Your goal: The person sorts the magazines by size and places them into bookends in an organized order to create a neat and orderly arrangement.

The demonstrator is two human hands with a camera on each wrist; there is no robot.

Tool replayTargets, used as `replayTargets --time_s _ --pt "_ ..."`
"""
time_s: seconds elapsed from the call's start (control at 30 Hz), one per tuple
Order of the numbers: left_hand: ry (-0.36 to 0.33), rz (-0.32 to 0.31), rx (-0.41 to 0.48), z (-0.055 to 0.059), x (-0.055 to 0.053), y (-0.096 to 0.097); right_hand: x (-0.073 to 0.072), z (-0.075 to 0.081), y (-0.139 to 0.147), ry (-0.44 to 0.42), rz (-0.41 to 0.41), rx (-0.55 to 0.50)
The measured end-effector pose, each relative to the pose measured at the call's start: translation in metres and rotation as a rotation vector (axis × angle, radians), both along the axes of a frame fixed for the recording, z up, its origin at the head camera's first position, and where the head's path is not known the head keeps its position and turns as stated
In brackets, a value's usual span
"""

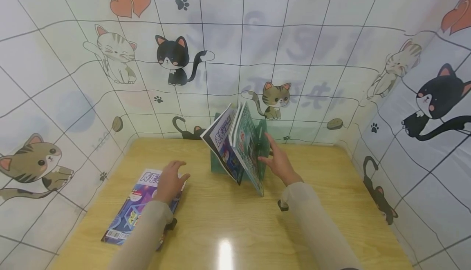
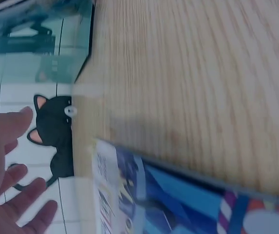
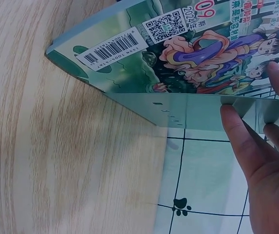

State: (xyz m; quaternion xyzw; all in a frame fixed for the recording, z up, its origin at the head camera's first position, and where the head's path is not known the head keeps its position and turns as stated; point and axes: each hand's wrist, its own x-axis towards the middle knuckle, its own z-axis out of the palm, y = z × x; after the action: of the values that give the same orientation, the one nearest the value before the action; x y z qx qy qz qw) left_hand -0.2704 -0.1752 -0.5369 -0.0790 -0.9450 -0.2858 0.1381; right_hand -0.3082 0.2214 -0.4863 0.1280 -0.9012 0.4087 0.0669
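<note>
My left hand (image 1: 170, 181) is held over a purple magazine (image 1: 131, 208) lying on the table, its fingers loosely spread with nothing in them. Near the back wall stands a green translucent book stand (image 1: 216, 164). A dark-blue-and-white magazine (image 1: 224, 141) leans left in it, beside green-covered magazines (image 1: 245, 139). At the stand's right panel is my right hand (image 1: 281, 164), thumb and fingers apart. In the right wrist view its thumb is right at the panel edge (image 3: 197, 109), and another fingertip overlaps the green cover (image 3: 202, 58).
A light wooden table (image 1: 228, 217) carries everything. Behind and at both sides rises a white cloth wall (image 1: 228, 45) with a grid and printed cats. The green magazines' lower corner juts forward past the stand's front.
</note>
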Motion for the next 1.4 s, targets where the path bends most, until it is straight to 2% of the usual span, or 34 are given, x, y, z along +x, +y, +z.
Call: replayTargets --time_s 0.13,0.3,0.5,0.63,0.7,1.0,1.17,1.23,1.4 --pt "-0.075 0.05 0.014 0.002 0.004 -0.012 0.001 -0.001 0.0 0.01 0.003 -0.018" --pt "-0.194 0.145 -0.009 0.001 0.005 -0.027 0.001 -0.003 0.001 0.031 -0.007 -0.014" --pt "-0.322 0.256 -0.088 -0.01 0.007 -0.049 0.002 -0.004 0.0 0.019 -0.029 -0.012" --pt "-0.401 0.328 -0.082 -0.016 0.012 -0.062 0.003 -0.004 -0.001 0.007 -0.035 -0.022" --pt "-0.428 0.34 -0.077 -0.018 0.015 -0.067 0.003 -0.004 -0.001 0.005 -0.039 -0.02" --pt "-0.464 0.372 -0.075 -0.021 0.028 -0.082 0.002 -0.006 -0.002 0.023 -0.041 -0.015" --pt "-0.473 0.377 -0.083 -0.014 0.035 -0.085 0.003 -0.006 -0.003 0.014 -0.033 -0.019" --pt "-0.467 0.37 -0.081 -0.012 0.037 -0.086 0.003 -0.006 -0.003 0.015 -0.036 -0.017" --pt "-0.445 0.356 -0.076 -0.016 0.035 -0.095 0.001 -0.006 -0.002 0.028 -0.044 -0.001"
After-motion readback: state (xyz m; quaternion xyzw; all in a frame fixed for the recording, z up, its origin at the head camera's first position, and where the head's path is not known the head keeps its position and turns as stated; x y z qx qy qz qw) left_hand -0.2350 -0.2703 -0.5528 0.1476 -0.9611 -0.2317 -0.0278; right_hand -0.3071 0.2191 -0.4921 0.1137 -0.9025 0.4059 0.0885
